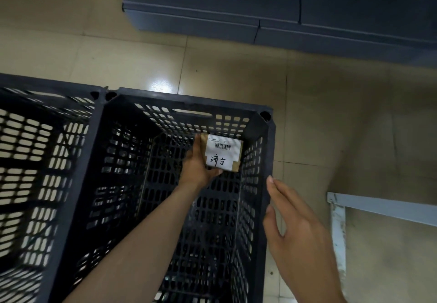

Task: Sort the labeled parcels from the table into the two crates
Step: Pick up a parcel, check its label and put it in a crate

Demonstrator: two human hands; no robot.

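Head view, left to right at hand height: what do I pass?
Leftmost black perforated plastic crate → left hand → brown cardboard parcel with white barcode label → right hand → grey metal bar on the floor.

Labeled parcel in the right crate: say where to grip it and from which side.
Grip the labeled parcel by its left and near edges, reaching down from the left, as the left hand does. It faces label up in the far right corner of the right crate, whose walls crowd the other edges.
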